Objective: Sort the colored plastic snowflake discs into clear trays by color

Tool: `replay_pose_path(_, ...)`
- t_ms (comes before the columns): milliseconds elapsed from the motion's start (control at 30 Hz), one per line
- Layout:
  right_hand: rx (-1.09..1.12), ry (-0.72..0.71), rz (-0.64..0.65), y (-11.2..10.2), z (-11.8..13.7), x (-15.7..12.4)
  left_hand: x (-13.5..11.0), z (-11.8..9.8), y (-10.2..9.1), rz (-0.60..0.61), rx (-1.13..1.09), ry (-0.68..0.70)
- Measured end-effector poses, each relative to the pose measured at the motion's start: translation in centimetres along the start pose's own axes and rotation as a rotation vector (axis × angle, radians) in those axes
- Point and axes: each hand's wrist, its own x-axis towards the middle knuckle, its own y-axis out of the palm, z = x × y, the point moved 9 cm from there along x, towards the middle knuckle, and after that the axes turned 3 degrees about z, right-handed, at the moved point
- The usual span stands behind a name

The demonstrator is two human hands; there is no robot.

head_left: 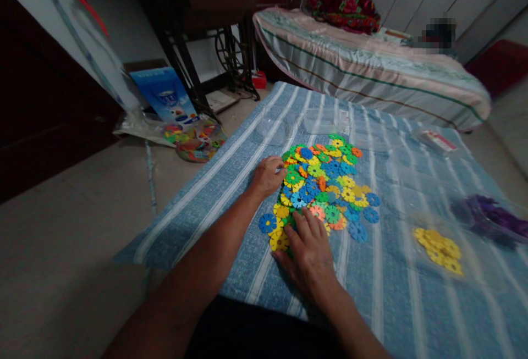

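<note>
A heaped pile of flower-shaped plastic discs (325, 183) in yellow, green, blue and orange lies on a blue striped cloth (235, 188). At the left edge of the pile is my left hand (269, 176), its fingers bent against the discs and a small gap between thumb and finger. My right hand (311, 252) rests palm down on the near side, fingers spread over the discs and the thumb out beside a yellow disc (279, 240). Neither hand shows a disc lifted off the pile. What lies under the right fingers is hidden.
Right of the pile, a clear container holds yellow discs (439, 250); another holds purple pieces (493, 216). Clear plastic boxes (322, 121) stand at the far side. Bags of colourful pieces (200, 139) lie on the floor, left. A bed (371, 70) stands behind.
</note>
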Motion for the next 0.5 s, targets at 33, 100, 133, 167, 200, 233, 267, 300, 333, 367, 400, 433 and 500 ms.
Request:
replay_pose_path(33, -0.001, -0.002, -0.005, 0.1, 0.0, 0.0, 0.0, 0.0, 0.0, 0.001, -0.001, 0.0)
replay_pose_path(100, 0.017, -0.006, -0.027, 0.1, 0.1, -0.1, 0.0, 0.1, 0.1, 0.001, 0.001, -0.004)
replay_pose_path(133, 0.034, -0.004, -0.037, -0.1, 0.0, -0.2, 0.0, 0.1, 0.1, -0.001, 0.003, -0.006)
replay_pose_path(167, 0.055, 0.002, -0.045, -0.2, 0.0, -0.2, 0.0, 0.1, 0.1, -0.001, 0.004, -0.006)
replay_pose_path(200, 0.079, 0.01, -0.054, -0.4, 0.0, -0.3, 0.0, 0.1, 0.1, 0.0, 0.007, -0.005)
replay_pose_path(233, 0.105, 0.019, -0.066, -0.6, -0.1, -0.3, 0.0, 0.1, 0.0, 0.0, 0.009, -0.004)
replay_pose_path(267, 0.133, 0.026, -0.077, -0.8, -0.2, -0.3, 0.0, 0.1, 0.0, 0.002, 0.011, -0.002)
replay_pose_path(300, 0.16, 0.032, -0.09, -1.1, -0.3, -0.4, 0.0, 0.0, 0.0, 0.003, 0.011, 0.0)
replay_pose_path(333, 0.184, 0.038, -0.103, -1.4, -0.4, -0.4, 0.0, 0.0, 0.0, 0.004, 0.011, 0.0)
replay_pose_path(367, 0.203, 0.044, -0.115, -1.7, -0.6, -0.5, 0.0, 0.0, -0.1, 0.005, 0.01, -0.002)
replay_pose_path(400, 0.215, 0.049, -0.127, -2.0, -0.9, -0.5, 0.0, 0.0, -0.1, 0.006, 0.008, -0.004)
replay_pose_path(433, 0.22, 0.055, -0.141, -2.5, -1.3, -0.6, 0.0, 0.0, -0.1, 0.009, 0.007, -0.006)
replay_pose_path(500, 0.204, 0.069, -0.175, -3.7, -2.3, -0.9, 0.0, 0.0, -0.1, 0.012, 0.005, -0.01)
